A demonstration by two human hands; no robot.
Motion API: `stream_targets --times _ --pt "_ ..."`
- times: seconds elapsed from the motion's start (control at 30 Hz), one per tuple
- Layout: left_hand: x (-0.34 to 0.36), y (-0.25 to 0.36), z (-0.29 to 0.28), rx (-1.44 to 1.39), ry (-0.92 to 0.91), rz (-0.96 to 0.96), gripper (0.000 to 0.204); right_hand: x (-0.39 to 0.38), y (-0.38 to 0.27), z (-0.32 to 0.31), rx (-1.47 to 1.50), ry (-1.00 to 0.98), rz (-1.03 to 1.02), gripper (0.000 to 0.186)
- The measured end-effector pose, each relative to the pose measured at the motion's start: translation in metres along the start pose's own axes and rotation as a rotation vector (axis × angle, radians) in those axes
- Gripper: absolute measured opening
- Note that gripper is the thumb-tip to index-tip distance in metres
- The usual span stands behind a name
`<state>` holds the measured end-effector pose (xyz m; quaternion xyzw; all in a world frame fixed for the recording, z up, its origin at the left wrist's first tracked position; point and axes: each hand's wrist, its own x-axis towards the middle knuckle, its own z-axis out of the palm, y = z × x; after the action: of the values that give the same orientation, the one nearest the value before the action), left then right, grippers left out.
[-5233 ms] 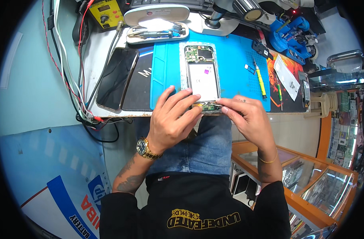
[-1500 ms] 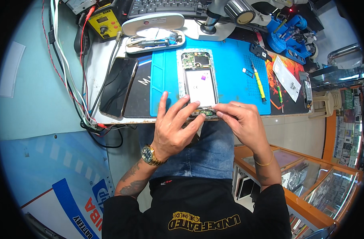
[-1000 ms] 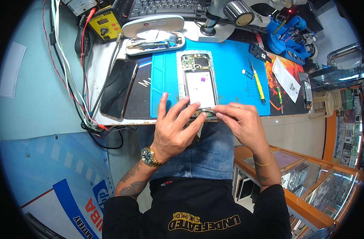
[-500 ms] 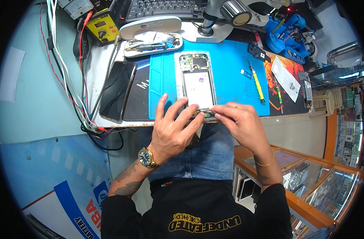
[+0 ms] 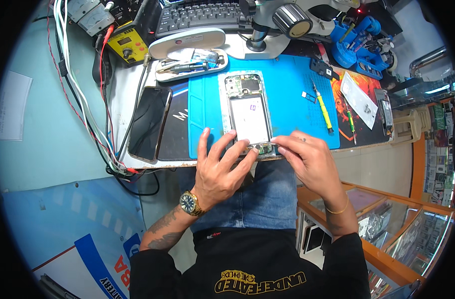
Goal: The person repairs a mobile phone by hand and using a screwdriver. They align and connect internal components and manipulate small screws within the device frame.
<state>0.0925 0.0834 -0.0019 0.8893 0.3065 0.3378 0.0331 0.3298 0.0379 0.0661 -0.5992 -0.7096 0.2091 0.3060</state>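
Note:
An opened phone [image 5: 250,119] lies on the blue work mat [image 5: 292,99], its green circuit board bared at the far end and a white battery in the middle. My left hand [image 5: 221,167] is spread, its fingertips resting on the phone's near left part and lower board. At the phone's near right corner, my right hand [image 5: 307,160] has thumb and forefinger pinched together. A thin piece seems to show at that pinch, too small to name. Part of the lower board is hidden under my fingers.
A dark phone [image 5: 149,124] lies left of the mat. Behind stand an open case [image 5: 190,67] of tools and a microscope base [image 5: 257,47]. To the right are a yellow screwdriver [image 5: 324,112], a green screwdriver [image 5: 350,121], a plastic bag [image 5: 359,102] and a blue tool holder [image 5: 344,54].
The whole view has shifted a little. My right hand has drawn slightly rightward from the phone's lower board, while my left hand's fingers stay on the phone.

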Motion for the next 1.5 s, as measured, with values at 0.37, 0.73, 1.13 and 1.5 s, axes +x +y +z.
stream_targets --times 0.37,0.73,1.13,1.5 --pt "-0.006 -0.006 0.0 -0.235 0.111 -0.116 0.038 -0.001 0.011 0.013 0.013 0.01 -0.16 0.031" --pt "-0.008 -0.01 -0.011 0.007 0.032 -0.044 0.035 -0.004 -0.003 0.03 -0.192 -0.002 -0.23 0.042" --pt "-0.004 -0.02 -0.019 -0.113 -0.005 -0.038 0.026 -0.008 -0.004 0.036 -0.277 0.022 -0.246 0.048" --pt "0.007 -0.028 -0.027 -0.121 -0.001 -0.043 0.03 0.005 -0.004 0.025 -0.238 0.062 -0.278 0.05"
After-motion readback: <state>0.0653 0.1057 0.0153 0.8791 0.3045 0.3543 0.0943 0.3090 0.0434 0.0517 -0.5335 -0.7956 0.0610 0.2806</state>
